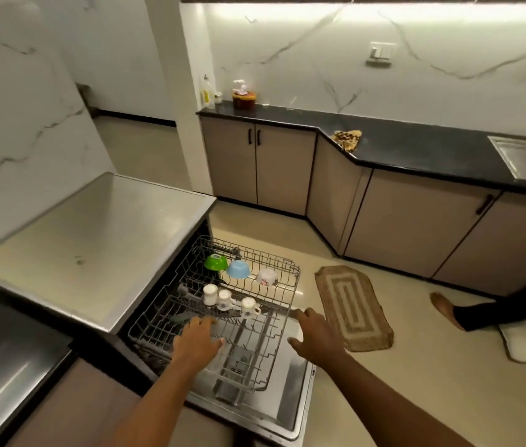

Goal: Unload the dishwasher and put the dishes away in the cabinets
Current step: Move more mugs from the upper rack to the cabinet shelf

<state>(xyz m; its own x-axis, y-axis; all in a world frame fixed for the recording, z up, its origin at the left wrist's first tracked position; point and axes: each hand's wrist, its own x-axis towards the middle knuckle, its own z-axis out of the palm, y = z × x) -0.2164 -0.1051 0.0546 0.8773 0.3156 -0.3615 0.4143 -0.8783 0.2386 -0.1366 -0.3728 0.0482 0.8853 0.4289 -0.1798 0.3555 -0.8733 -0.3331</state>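
With the rack [223,317] pulled out over the open dishwasher door [297,404], both the left hand [198,341] and right hand [315,338] hover empty, fingers relaxed, near its front edge, probably reaching for the cups [224,300] at 12 o'clock, bowls [237,269] beyond.

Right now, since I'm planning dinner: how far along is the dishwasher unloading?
Barely begun. Done: the rack is pulled out over the open door. In hand: nothing; left hand and right hand are at the rack. Left: three bowls, three cups; the cabinets are closed.
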